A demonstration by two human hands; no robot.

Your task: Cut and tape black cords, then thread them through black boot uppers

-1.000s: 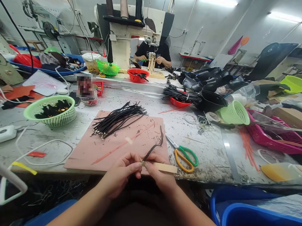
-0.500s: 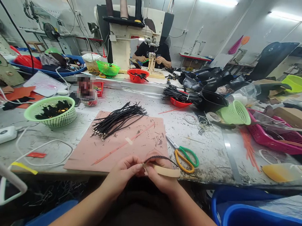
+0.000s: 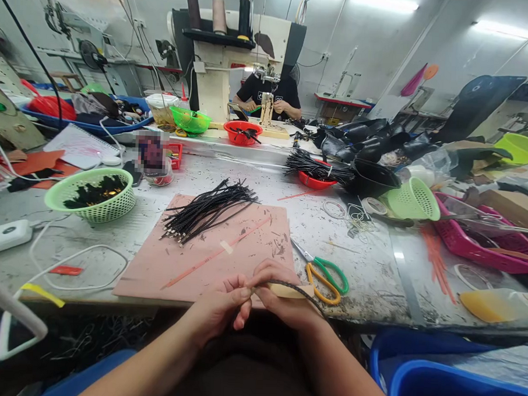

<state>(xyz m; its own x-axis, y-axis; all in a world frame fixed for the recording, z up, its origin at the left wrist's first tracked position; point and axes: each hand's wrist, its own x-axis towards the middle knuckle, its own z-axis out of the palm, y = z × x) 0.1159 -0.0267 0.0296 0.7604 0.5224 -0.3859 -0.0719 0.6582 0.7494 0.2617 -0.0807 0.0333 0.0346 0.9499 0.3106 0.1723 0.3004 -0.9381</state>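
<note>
At the front edge of the table my left hand (image 3: 224, 304) is closed, thumb and forefinger pinching at the end of a black braided cord (image 3: 306, 294). My right hand (image 3: 281, 301) touches those fingertips and is closed on the same cord, which arches over it and trails off to the right. A flat beige strip (image 3: 281, 289) also lies in the right hand; its lower part is hidden by fingers. Beyond both hands, a bundle of black braided cords (image 3: 206, 210) rests on a pinkish board (image 3: 195, 259). Scissors (image 3: 326, 273) with green and orange handles lie right of my right hand.
A pale green basket (image 3: 119, 197) of black pieces stands left, near a white cable (image 3: 99, 247). At right are a magenta basket (image 3: 501, 261), a glue bottle (image 3: 487, 304) and blue bins (image 3: 414, 374) below. A co-worker (image 3: 268, 96) sits behind a sewing machine (image 3: 212, 73).
My right hand has turned so its fingers close over the cord beside the left fingertips. The cord arch now lies lower, across the right hand, and the beige strip has shifted slightly up.
</note>
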